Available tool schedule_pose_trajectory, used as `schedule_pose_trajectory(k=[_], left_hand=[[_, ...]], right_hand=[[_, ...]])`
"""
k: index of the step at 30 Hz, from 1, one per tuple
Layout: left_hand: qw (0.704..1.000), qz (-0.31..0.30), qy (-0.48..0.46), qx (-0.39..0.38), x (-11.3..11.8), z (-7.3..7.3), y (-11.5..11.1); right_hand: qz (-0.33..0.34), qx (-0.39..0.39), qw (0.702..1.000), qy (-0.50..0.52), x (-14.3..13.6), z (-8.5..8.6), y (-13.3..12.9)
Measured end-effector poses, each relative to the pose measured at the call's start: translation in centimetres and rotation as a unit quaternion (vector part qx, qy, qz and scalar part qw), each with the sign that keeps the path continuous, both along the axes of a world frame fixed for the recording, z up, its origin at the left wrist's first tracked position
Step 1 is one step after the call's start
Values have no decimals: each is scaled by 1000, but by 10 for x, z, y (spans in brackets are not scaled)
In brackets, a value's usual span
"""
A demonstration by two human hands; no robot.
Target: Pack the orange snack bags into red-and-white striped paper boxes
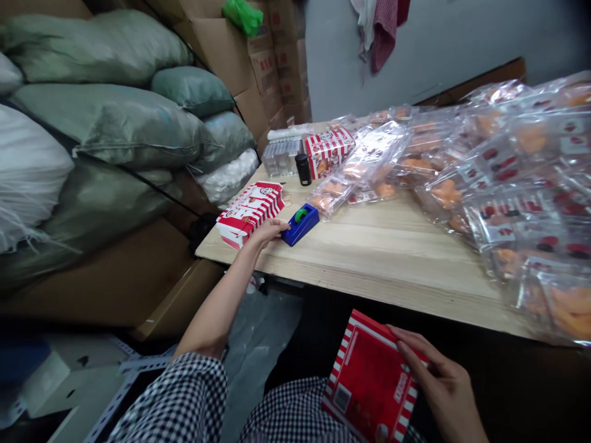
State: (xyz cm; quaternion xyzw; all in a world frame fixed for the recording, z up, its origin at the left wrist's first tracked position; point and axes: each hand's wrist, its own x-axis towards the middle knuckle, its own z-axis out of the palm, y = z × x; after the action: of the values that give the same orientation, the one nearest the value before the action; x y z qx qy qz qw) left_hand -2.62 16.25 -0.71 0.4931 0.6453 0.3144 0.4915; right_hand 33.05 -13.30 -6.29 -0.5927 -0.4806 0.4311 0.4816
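Observation:
My left hand (271,230) reaches over the table, fingers closed at the near-left end of a blue tape dispenser (301,226) with a green core. Whether the fingertips pinch a strip of tape is too small to see. Low in front of me, my right hand (438,375) grips the upper right edge of a red box (373,375) with white striped borders and a barcode, between thumb and fingers. Beside my left hand lies a stack of flat red-and-white striped cartons (252,212).
Many clear bags of orange pieces (443,194) cover the table's right and back. A black bottle (303,169), a striped box (330,151) and clear plastic containers (281,157) stand at the back. Stuffed sacks (120,120) and cardboard boxes (221,52) are piled left of the wooden table (369,255).

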Motion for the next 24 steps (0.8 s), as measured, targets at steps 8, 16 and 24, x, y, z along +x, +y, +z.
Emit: schedule_pose_trajectory(k=[8,16,24], left_hand=[[990,22,-124,58,-7,0,-22],[978,98,-59,173,-9,-37,-48],[973,55,-40,221,51,-11,-124]], right_hand=[[11,23,1000,-14,-5,11,-3],[1,61,998,-33,-9,16,1],[-126,129,980,-88,-3,54,-15]])
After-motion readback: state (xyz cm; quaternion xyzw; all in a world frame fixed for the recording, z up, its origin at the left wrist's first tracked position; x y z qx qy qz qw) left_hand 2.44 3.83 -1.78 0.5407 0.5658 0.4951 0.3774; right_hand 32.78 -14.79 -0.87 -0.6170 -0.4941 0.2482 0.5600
